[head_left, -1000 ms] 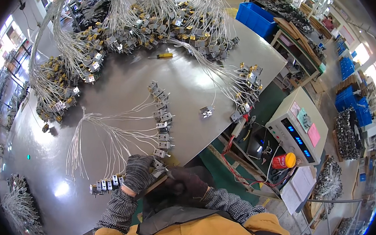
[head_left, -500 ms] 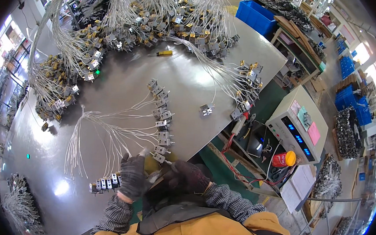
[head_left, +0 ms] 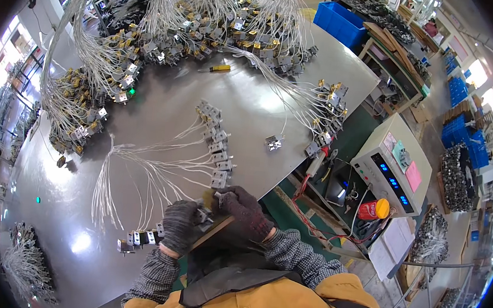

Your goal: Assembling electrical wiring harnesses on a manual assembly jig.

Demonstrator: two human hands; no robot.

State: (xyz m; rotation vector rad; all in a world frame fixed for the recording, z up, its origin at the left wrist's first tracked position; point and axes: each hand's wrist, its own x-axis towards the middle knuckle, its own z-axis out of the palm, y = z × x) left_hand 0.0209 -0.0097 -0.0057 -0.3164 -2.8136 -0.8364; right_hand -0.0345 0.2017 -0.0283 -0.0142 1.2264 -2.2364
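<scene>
My left hand [head_left: 179, 227], in a dark grey glove, is closed on a small metal box-shaped part [head_left: 203, 216] at the table's near edge. Beside it my right hand [head_left: 246, 213], in a dark glove, has its fingers curled together; what they hold is hidden. A curved row of similar metal parts [head_left: 220, 162] lies just beyond the hands, with thin white wires [head_left: 147, 166] running left into a bunch. More such parts [head_left: 137, 238] stand in a short row left of my left hand. A brownish board edge [head_left: 214, 231] shows below the hands.
Large heaps of wired metal parts [head_left: 204, 35] fill the table's far side. A yellow-handled screwdriver [head_left: 219, 68] and a single part [head_left: 273, 143] lie on the table [head_left: 164, 101]. At right stand a meter box [head_left: 393, 165], a red jar with yellow lid [head_left: 373, 209] and papers [head_left: 391, 246].
My right hand has moved up and away from my body, toward the row's near end. A metal part now shows at my left fingers, and the row's nearest parts no longer lie in their earlier place.
</scene>
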